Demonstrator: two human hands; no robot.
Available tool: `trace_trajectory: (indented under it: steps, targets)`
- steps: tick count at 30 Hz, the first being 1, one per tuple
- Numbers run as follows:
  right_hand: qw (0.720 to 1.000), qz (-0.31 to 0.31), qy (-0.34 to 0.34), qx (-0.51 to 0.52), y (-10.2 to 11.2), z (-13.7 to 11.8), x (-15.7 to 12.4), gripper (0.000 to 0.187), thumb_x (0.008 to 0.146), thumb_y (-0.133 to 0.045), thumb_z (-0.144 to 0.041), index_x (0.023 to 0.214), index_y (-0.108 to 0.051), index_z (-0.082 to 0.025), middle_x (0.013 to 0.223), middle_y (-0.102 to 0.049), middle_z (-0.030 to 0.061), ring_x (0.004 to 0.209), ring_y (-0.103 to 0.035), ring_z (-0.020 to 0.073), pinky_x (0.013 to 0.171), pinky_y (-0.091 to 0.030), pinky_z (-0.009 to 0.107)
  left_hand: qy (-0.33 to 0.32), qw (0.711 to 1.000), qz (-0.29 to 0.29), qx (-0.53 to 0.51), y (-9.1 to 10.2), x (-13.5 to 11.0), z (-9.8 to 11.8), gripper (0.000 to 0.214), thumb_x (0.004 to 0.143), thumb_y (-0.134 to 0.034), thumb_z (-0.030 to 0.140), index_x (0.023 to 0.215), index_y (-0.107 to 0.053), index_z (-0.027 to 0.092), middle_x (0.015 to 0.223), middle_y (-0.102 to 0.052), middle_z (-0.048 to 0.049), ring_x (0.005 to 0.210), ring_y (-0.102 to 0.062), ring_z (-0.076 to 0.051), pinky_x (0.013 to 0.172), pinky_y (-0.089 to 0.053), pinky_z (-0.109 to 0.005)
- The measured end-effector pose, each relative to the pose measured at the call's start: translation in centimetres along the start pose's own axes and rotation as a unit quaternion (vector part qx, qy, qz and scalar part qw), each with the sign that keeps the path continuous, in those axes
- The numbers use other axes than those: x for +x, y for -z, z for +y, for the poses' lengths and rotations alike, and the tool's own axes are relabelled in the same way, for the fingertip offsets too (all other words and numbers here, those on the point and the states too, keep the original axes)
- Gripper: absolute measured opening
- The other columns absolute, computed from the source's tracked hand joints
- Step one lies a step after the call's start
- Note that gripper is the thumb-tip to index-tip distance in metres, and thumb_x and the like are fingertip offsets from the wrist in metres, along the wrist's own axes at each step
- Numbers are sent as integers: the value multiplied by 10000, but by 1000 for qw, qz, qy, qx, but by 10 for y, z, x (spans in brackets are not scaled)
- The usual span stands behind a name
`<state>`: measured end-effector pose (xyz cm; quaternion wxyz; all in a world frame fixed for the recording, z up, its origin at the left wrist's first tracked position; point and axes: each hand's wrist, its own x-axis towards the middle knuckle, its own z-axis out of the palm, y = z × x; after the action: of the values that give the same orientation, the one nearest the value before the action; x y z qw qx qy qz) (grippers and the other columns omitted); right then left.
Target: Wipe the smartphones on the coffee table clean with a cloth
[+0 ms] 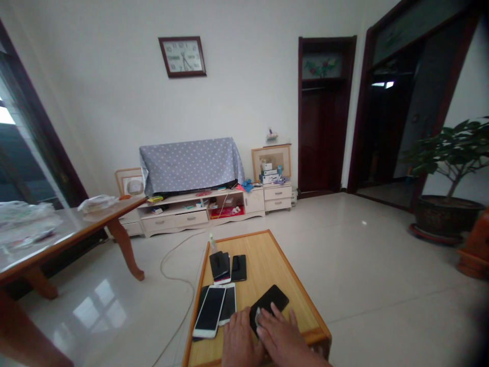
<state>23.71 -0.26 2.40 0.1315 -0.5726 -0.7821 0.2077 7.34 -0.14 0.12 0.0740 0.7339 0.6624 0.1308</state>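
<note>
Black phone [272, 302] by table [267, 257] edge, right hand [281, 332] flat atop, left hand [239, 339] beside, both hands open

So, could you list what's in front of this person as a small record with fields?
Surface: low bamboo-topped wooden table
Left hand: rests beside the black slab phone
Right hand: flat on that phone's near end
Beside: two white-framed phones, overlapping
Farther back: stack of dark phones; small clear bottle

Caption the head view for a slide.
Left hand and right hand at a black phone on a wooden table, other phones alongside.
</note>
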Motion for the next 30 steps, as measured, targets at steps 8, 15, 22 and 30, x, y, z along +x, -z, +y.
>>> trace_trajectory:
  steps: [8, 15, 22, 30]
  targets:
    - [991, 57, -113, -44, 11, 10, 19, 507, 1010, -221, -487, 1421, -504, -395, 1528, -447, -28, 1498, -182, 341, 1136, 0, 721, -13, 1000, 4, -24, 10, -3, 3, 641, 763, -558, 335, 1381, -489, 181, 1359, -571, -102, 1276, -450, -271, 1093, -270, -364]
    - [999, 9, 25, -25, -2, 2, 22, 480, 1022, -212, -412, 1428, -463, -460, 1526, -449, -61, 1498, -198, 307, 1132, 57, 708, -10, 999, 21, -25, -4, -1, -1, 541, 849, -470, 351, 1367, -496, 198, 1352, -571, -96, 1264, -453, -263, 1097, -257, -366]
    - [990, 51, -111, -72, 2, 13, 44, 527, 1004, -226, -454, 1486, -416, -358, 1583, -359, -11, 1505, -151, 335, 1128, -6, 719, -1, 998, 39, -53, -6, -1, -2, 641, 740, -584, 349, 1356, -499, 190, 1311, -579, -99, 1255, -448, -275, 1095, -261, -370]
    - [984, 64, -147, -74, -3, 13, 53, 556, 1003, -191, -459, 1505, -391, -328, 1580, -366, 9, 1512, -104, 339, 1117, -10, 732, 2, 999, 30, -45, -2, -2, -1, 646, 747, -588, 371, 1362, -490, 199, 1307, -580, -100, 1239, -457, -277, 1098, -262, -373]
